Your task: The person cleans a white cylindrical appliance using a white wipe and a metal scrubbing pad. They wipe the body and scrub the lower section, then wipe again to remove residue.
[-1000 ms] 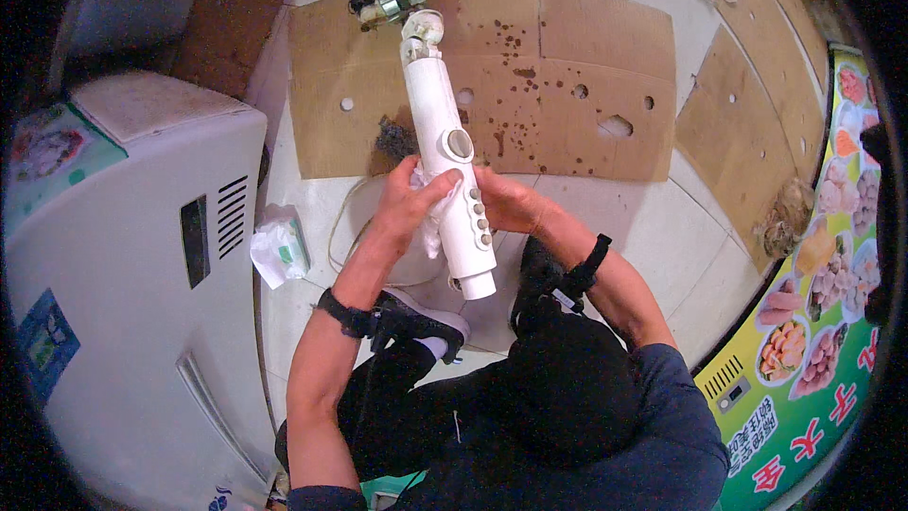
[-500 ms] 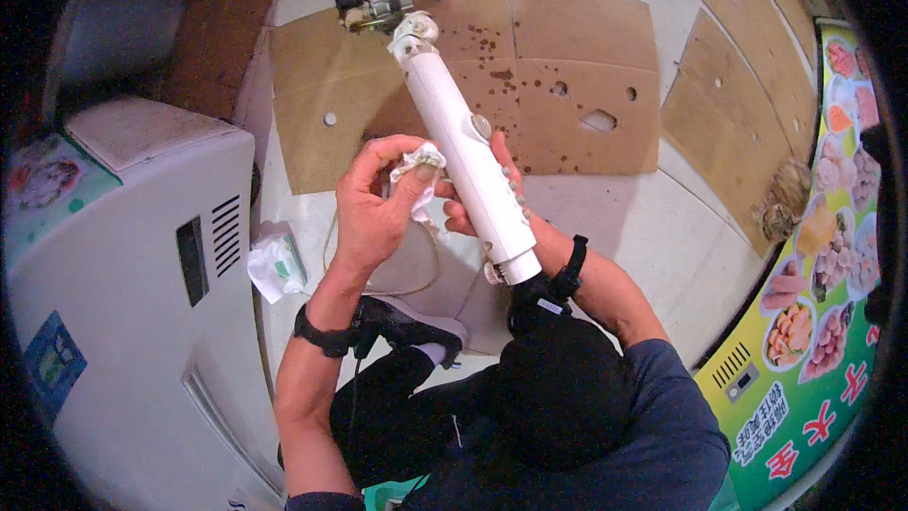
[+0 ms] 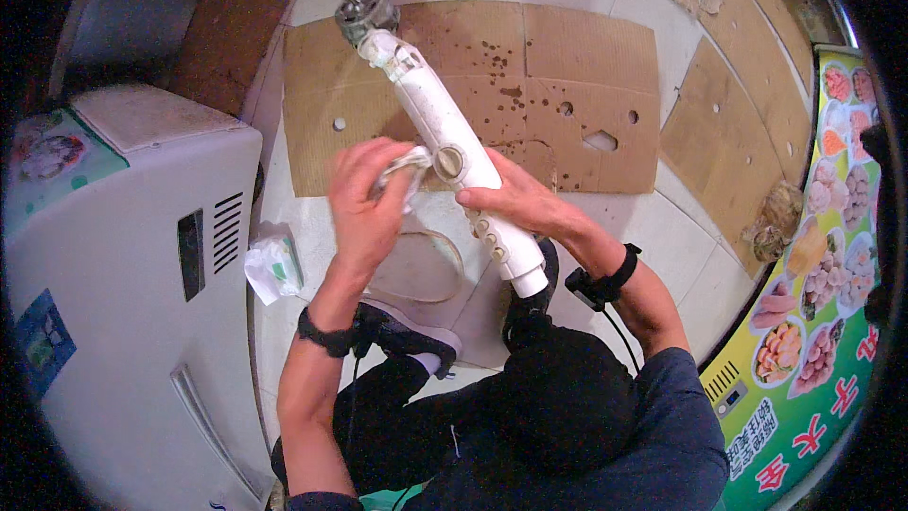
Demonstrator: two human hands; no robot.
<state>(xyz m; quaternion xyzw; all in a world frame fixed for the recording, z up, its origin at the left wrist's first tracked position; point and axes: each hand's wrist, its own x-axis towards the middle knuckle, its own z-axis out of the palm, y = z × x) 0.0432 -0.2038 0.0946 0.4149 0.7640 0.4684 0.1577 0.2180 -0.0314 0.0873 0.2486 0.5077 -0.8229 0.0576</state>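
The white tubular column of an electric fan point(image 3: 426, 104) slants across the middle of the view, its bare metal motor point(image 3: 369, 17) at the far upper-left end. A round knob point(image 3: 449, 163) and a row of buttons on it face upward. My right hand point(image 3: 522, 193) is wrapped around the column below the knob, thumb on top. In my left hand point(image 3: 364, 197), slightly blurred, is a crumpled white tissue point(image 3: 407, 168), held close against the column's left side by the knob. Whether the tissue touches the knob's edge I cannot tell.
Stained cardboard point(image 3: 596, 57) with holes lies on the tiled floor beneath the motor. A tissue pack point(image 3: 272, 267) sits beside a white cabinet point(image 3: 142, 227) at left. A loop of cord point(image 3: 456, 265) lies by my shoe. A colourful food-picture panel point(image 3: 821, 255) stands at right.
The column has turned about its length, bringing knob and buttons face up; the motor's shaft now points up-left. My right hand has shifted from beneath to over the column's right side.
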